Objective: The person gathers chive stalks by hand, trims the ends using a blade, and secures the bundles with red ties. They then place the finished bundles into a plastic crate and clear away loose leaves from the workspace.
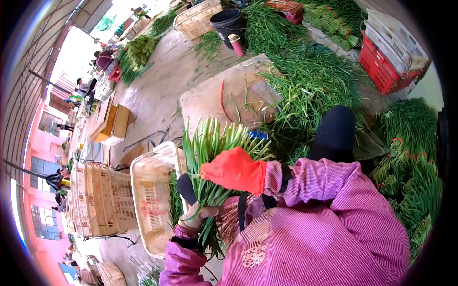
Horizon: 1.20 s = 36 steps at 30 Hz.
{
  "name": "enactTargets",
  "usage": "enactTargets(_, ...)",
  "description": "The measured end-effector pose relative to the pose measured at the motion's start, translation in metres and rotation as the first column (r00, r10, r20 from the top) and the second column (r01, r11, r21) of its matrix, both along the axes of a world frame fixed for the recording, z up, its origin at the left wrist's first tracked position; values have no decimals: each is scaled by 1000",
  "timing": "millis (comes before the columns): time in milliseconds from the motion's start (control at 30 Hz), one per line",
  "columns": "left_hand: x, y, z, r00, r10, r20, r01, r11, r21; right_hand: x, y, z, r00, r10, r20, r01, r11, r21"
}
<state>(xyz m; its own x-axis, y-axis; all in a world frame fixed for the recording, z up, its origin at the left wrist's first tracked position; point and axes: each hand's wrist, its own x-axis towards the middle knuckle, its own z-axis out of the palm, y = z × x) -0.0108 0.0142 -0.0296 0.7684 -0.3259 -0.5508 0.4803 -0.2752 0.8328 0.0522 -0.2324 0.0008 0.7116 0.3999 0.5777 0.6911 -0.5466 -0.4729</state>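
A thick bunch of long green stalks (212, 136), similar to garlic chives, is held in front of my body with its pale cut ends fanned out. My right hand (234, 169), in an orange glove, is closed round the middle of the bunch. Lower down, my left hand (194, 218) in a pale, soiled glove grips the leafy part, and leaf tips hang below it. Beyond the bunch lies a worn board (202, 97) with a red strip (222, 101), a few loose stalks and a flat metal plate (266, 92). A small blue object (257, 135) sits at its near edge.
A large heap of loose greens (315, 81) lies beside the board. Tied bundles (405, 162) are piled at the right. A plastic crate (155, 209) stands by my left knee. Further off are a black bucket (228, 24), a pink bottle (236, 46) and red crates (379, 64).
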Motion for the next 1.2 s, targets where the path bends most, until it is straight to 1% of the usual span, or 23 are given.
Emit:
enactTargets(100,-7,-11,16,998,38,-54,-39,999,-24,14,-22,25,975,-81,206,77,997,25)
enactTargets(167,-10,-14,21,987,141,-72,-150,980,-134,43,-57,35,927,-257,274,230,965,127)
enactTargets(233,-12,6,-4,984,155,-89,-171,961,-215,76,-111,35,739,-504,448,460,862,211)
enactTargets(300,-12,34,-33,970,54,-237,-146,909,-390,82,-164,46,690,-700,182,722,685,-102)
enactTargets(333,-16,30,-26,975,93,-200,-166,907,-388,78,-167,42,689,-701,184,723,684,-101)
enactTargets(400,-7,32,-29,990,-8,-141,-53,904,-423,71,-165,32,681,-654,330,729,560,-393)
enactTargets(433,-5,33,-31,991,-99,-92,47,893,-447,72,-158,18,833,-548,-74,502,806,-314)
enactTargets(467,-8,28,-27,988,-93,-122,21,869,-494,75,-146,0,849,-291,-440,272,956,-106)
enactTargets(500,-10,27,-27,988,-93,-126,19,870,-493,74,-129,-14,785,-36,-618,120,988,95)
enactTargets(533,-12,26,-27,985,-35,-171,-60,851,-522,72,-111,-23,659,236,-715,4,948,317)
enactTargets(567,-13,25,-26,976,21,-215,-138,826,-547,69,-97,-25,489,326,-809,-25,932,361)
enactTargets(633,-15,22,-19,978,45,-202,-148,834,-532,58,-83,-25,369,504,-781,131,803,581)
enactTargets(733,-10,24,-19,992,24,-123,-84,854,-513,56,-90,6,476,357,-804,215,839,500)
enactTargets(767,-6,22,-19,998,-41,-48,11,862,-506,65,-97,-1,584,320,-746,291,775,561)
enactTargets(833,-11,21,-10,998,21,-57,-45,882,-469,87,-125,-16,726,146,-672,467,612,638)
enactTargets(867,-13,22,-8,996,68,-58,-87,883,-461,88,-135,-5,745,-32,-666,537,622,570)
enactTargets(900,-14,22,-6,991,117,-60,-131,882,-453,84,-137,5,747,-31,-664,533,626,569)
enactTargets(967,-15,21,-1,984,145,-101,-175,882,-437,62,-127,41,731,-147,-666,457,830,319)
enactTargets(1000,-14,23,-4,983,138,-123,-179,875,-450,53,-115,42,741,1,-672,353,850,391)
enactTargets(1067,-8,30,-13,990,58,-130,-109,896,-431,36,-88,58,766,-9,-642,154,973,171)
enactTargets(1100,-7,32,-15,990,55,-129,-106,897,-430,39,-74,34,939,-43,-342,70,995,66)
enactTargets(1133,-6,29,-13,993,50,-106,-90,903,-419,42,-62,32,919,-132,-373,36,967,-252)
enactTargets(1200,-9,28,-8,995,40,-90,-74,911,-406,46,-40,16,905,-68,-421,-92,933,-348)
